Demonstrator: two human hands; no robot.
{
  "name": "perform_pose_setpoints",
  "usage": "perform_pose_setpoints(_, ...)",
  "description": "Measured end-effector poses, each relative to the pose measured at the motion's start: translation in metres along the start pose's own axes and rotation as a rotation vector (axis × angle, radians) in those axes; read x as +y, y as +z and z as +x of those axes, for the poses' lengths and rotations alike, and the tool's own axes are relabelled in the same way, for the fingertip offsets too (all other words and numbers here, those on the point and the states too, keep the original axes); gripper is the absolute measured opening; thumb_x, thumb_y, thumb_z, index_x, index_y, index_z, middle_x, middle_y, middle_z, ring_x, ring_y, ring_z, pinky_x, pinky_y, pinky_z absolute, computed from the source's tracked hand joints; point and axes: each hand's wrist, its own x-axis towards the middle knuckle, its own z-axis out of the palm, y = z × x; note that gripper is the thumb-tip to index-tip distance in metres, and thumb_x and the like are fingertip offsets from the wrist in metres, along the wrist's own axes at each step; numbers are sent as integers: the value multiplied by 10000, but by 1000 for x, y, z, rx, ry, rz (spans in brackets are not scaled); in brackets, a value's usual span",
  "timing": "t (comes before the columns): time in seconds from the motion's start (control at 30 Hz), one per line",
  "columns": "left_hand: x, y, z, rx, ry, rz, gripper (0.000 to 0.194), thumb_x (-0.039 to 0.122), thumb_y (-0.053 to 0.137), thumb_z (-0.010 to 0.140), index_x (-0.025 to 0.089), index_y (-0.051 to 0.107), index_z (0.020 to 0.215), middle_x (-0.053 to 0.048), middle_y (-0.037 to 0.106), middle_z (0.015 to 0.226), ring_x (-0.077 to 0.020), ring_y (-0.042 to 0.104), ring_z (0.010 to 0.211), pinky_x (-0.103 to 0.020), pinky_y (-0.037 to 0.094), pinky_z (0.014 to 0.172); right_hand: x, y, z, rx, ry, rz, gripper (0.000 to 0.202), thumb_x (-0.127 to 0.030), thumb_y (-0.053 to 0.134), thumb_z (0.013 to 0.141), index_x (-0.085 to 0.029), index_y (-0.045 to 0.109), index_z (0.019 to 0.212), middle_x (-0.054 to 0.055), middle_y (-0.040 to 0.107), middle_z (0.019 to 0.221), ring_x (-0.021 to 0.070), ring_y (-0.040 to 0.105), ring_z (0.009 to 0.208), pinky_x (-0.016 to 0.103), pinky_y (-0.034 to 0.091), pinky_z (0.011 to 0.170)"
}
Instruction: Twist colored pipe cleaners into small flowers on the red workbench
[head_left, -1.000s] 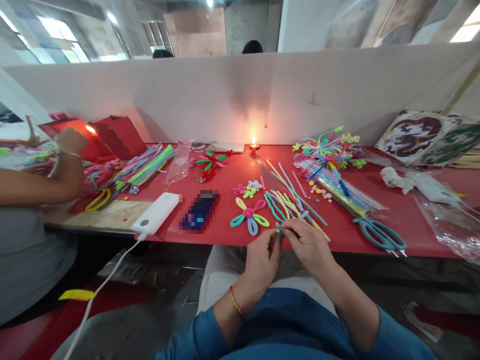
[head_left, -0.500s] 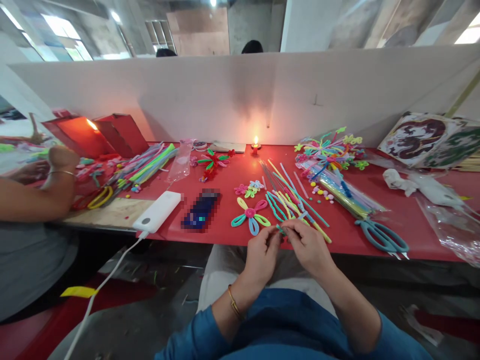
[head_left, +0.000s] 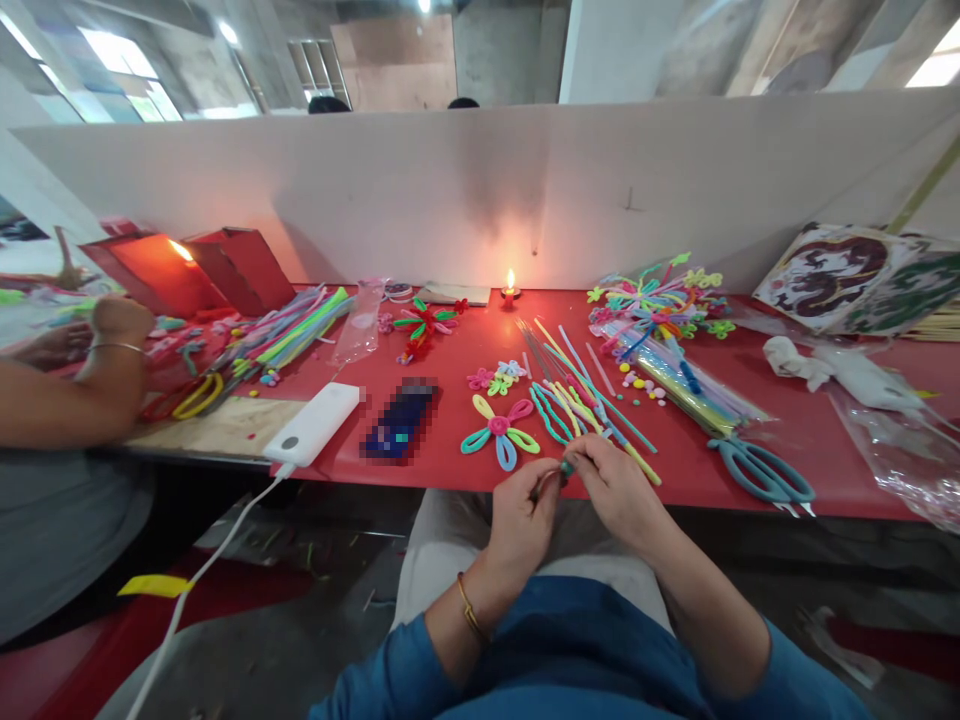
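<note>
At the lower centre of the frame, the left hand (head_left: 525, 508) and the right hand (head_left: 616, 490) meet by the front edge of the red worktop (head_left: 686, 425); the fingers (head_left: 549, 484) of both are pinched on a small green piece (head_left: 567, 467), mostly hidden between them; near the centre, a flower of coloured loops (head_left: 498, 428) lies to the left of some fuzzy stems (head_left: 573, 398); farther up, a lit candle (head_left: 511, 298) stands near the white partition (head_left: 390, 200); scissors (head_left: 761, 472) lie at lower right; at far left, a co-worker's hand (head_left: 124, 318) is near a red box (head_left: 154, 275).
</note>
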Motion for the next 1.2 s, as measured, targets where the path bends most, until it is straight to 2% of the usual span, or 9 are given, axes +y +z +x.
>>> perform_pose_setpoints(0.1, -1, -3, 1, -45, 167, 110, 214, 214, 446, 834, 162, 650, 875, -55, 682, 761, -134, 605, 681, -231, 467, 644, 0, -2, 3, -30, 43, -27, 182, -277, 390, 838, -201, 497, 713, 18, 579, 677, 174, 559, 658, 282, 406, 598)
perform_pose_setpoints(0.17, -1, -5, 2, -76, 198, 145, 221, 186, 436, 832, 166, 647, 895, -61, 687, 790, -137, 610, 701, -235, 466, 656, 0, -3, 5, -47, 44, -29, 192, -280, 390, 840, -201, 499, 702, 15, 580, 671, 171, 558, 654, 279, 403, 593)
perform_pose_setpoints(0.27, 1, -8, 4, -82, 113, 122, 196, 190, 443, 829, 172, 631, 881, -54, 683, 803, -139, 609, 716, -237, 462, 662, -1, -7, 6, -82, 0, 29, 212, -292, 387, 850, -201, 522, 716, 17, 589, 710, 159, 562, 674, 269, 417, 611)
perform_pose_setpoints(0.4, 2, -8, 6, -21, -51, 35, 111, 261, 499, 805, 167, 552, 829, -14, 620, 711, -121, 561, 631, -217, 438, 584, -1, -11, 5, -113, -38, 132, 75, -265, 518, 779, -201, 556, 781, 32, 607, 826, 160, 577, 756, 258, 447, 647)
perform_pose_setpoints(0.53, 2, -6, 5, -44, -97, -43, 84, 253, 506, 794, 172, 517, 812, -5, 596, 717, -114, 547, 640, -215, 437, 597, -2, -14, 5, -93, -79, 140, 46, -219, 534, 757, -193, 570, 770, 43, 616, 833, 157, 594, 762, 253, 471, 645)
perform_pose_setpoints(0.73, 7, -8, 8, -99, -133, -64, 176, 210, 498, 779, 150, 569, 929, -68, 665, 860, -154, 609, 774, -251, 468, 688, -3, -17, 1, -22, -230, -169, 168, -209, 484, 794, -187, 621, 889, 92, 642, 1043, 190, 627, 895, 273, 506, 657)
perform_pose_setpoints(0.9, 15, -11, 10, -107, -109, -4, 216, 187, 490, 768, 141, 624, 931, -67, 691, 856, -149, 612, 738, -241, 462, 667, 0, -19, -1, 83, -363, -371, 228, -240, 438, 843, -189, 634, 948, 95, 658, 1059, 193, 637, 907, 276, 512, 671)
perform_pose_setpoints(1.1, 23, -12, 11, -152, -129, -22, 199, 190, 487, 748, 148, 655, 846, -8, 630, 650, -107, 519, 568, -206, 398, 540, 3, -31, 1, 4, -450, -486, 259, -148, 428, 820, -243, 634, 944, 44, 670, 1028, 147, 645, 777, 217, 465, 556)
perform_pose_setpoints(1.2, 26, -15, 12, -240, -196, -106, 165, 201, 496, 742, 147, 650, 768, 7, 582, 602, -90, 475, 544, -199, 369, 527, 2, -35, 1, -63, -537, -560, 290, -98, 411, 798, -238, 627, 933, 45, 662, 1037, 138, 640, 756, 200, 417, 492)
